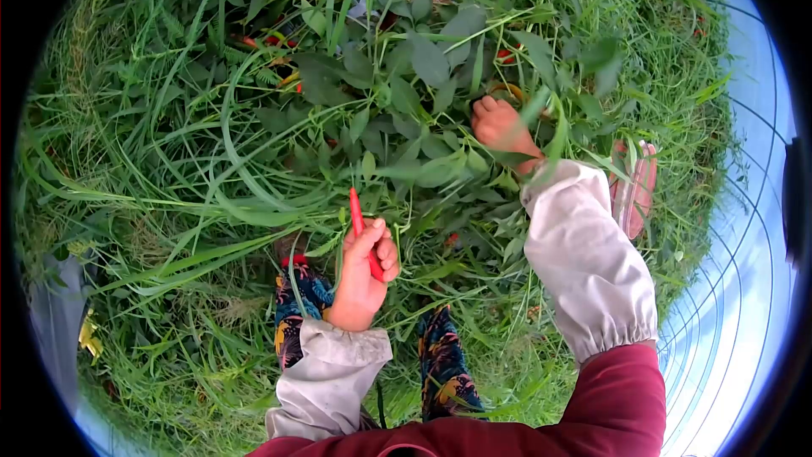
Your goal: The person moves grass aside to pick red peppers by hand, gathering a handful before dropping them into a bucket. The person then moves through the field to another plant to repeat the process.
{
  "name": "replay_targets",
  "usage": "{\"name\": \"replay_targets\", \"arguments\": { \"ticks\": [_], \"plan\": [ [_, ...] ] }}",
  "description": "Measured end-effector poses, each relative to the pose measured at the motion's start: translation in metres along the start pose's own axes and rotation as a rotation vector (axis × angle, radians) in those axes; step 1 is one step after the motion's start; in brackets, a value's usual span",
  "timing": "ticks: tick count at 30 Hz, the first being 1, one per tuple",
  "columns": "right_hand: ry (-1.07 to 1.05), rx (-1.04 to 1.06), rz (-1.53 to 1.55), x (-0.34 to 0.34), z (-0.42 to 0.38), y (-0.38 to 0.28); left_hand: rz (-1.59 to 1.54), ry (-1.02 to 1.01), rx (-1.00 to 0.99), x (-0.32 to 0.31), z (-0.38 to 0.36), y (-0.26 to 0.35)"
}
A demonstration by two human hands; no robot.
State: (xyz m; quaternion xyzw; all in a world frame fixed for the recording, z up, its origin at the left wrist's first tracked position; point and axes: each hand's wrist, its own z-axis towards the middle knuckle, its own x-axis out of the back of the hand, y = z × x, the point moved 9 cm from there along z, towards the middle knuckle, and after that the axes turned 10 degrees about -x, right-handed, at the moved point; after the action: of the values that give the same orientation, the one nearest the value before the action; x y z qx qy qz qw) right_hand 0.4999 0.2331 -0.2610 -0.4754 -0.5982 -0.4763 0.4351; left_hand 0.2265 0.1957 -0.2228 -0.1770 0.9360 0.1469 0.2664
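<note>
My left hand [365,269] is closed around a long red chili pepper [356,207], whose pointed tip sticks up past the thumb. Farther forward and to the right, my right hand [501,125] reaches in among the pepper plant's leaves [430,59]. Its fingers are curled together. Leaves partly cover the spot, and what is between the fingertips cannot be made out. Just beyond those fingers shows a yellow-orange curved thing [510,89]. A red pepper [506,56] hangs in the foliage above it.
Tall grass [161,152] grows thickly among the plants. More red peppers [272,41] show at the upper left. A pink object with a pale band [636,190] lies right of my right sleeve. Grey sheeting [59,309] edges the left side. My patterned trouser legs [444,360] are below.
</note>
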Motion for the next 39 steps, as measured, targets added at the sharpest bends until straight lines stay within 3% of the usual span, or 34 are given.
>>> {"name": "replay_targets", "arguments": {
  "ticks": [2, 4, 5, 7, 9, 11, 13, 14, 17, 18, 19, 21, 23, 24, 25, 27, 28, 31, 35, 37, 38, 39],
  "plan": [
    [-0.044, 0.009, -0.028, -0.014, 0.0, 0.005, -0.006, -0.004, -0.007, -0.002, 0.0, 0.0],
    [-0.166, -0.266, 0.157, -0.025, 0.013, 0.038, 0.002, 0.014, -0.025, -0.001, 0.002, 0.001],
    [-0.236, -0.493, 0.203, -0.037, 0.013, 0.051, 0.01, 0.028, -0.04, 0.0, 0.002, 0.001],
    [-0.13, -0.963, 0.444, -0.038, 0.016, 0.083, 0.023, 0.034, -0.055, 0.0, 0.004, 0.002],
    [-0.198, -0.996, 0.409, -0.017, 0.023, 0.084, 0.033, 0.043, -0.067, 0.002, 0.004, 0.003],
    [-0.124, -0.977, 0.408, -0.045, 0.023, 0.096, 0.04, 0.088, -0.044, 0.006, 0.004, 0.001],
    [0.257, -0.802, 0.378, -0.048, 0.023, 0.095, 0.036, 0.085, -0.04, 0.006, 0.005, 0.0],
    [0.256, -0.797, 0.382, -0.074, 0.019, 0.114, 0.036, 0.08, -0.043, 0.005, 0.006, 0.0],
    [-0.053, -0.656, 0.481, -0.172, 0.025, 0.176, 0.035, 0.075, -0.05, 0.003, 0.007, 0.002],
    [0.114, -0.802, 0.301, -0.104, 0.026, 0.144, 0.038, 0.079, -0.051, 0.003, 0.007, 0.001],
    [0.346, -0.667, 0.236, -0.058, 0.032, 0.118, 0.042, 0.083, -0.052, 0.004, 0.007, 0.001],
    [0.34, -0.743, 0.257, -0.057, 0.033, 0.123, 0.036, 0.08, -0.053, 0.002, 0.006, 0.002],
    [0.403, -0.612, 0.583, -0.034, 0.043, 0.121, 0.036, 0.078, -0.057, 0.003, 0.006, 0.004],
    [0.153, -0.803, 0.672, -0.037, 0.043, 0.121, 0.037, 0.078, -0.06, 0.003, 0.006, 0.004],
    [0.149, -0.806, 0.67, -0.032, 0.033, 0.112, 0.037, 0.078, -0.06, 0.004, 0.005, 0.003],
    [0.089, -0.502, 0.006, -0.012, 0.035, 0.078, 0.028, 0.076, -0.055, 0.002, 0.005, 0.003],
    [-0.019, -0.76, 0.323, -0.029, 0.025, 0.092, 0.025, 0.078, -0.055, 0.001, 0.005, 0.003],
    [-0.082, -0.806, 0.491, 0.008, -0.001, 0.055, 0.035, 0.024, -0.057, -0.002, 0.006, 0.003],
    [-0.113, -0.866, 0.484, 0.063, -0.025, 0.027, 0.038, 0.03, -0.047, -0.003, 0.006, -0.001],
    [-0.018, -1.871, 1.286, 0.057, -0.089, 0.012, 0.066, 0.031, -0.032, -0.001, 0.007, -0.005],
    [-0.017, -1.873, 1.284, 0.063, -0.106, 0.002, 0.066, 0.03, -0.03, -0.002, 0.007, -0.004],
    [-0.005, -1.384, 0.793, 0.099, -0.092, 0.002, 0.133, 0.011, -0.015, -0.005, 0.006, -0.005]
  ]
}}
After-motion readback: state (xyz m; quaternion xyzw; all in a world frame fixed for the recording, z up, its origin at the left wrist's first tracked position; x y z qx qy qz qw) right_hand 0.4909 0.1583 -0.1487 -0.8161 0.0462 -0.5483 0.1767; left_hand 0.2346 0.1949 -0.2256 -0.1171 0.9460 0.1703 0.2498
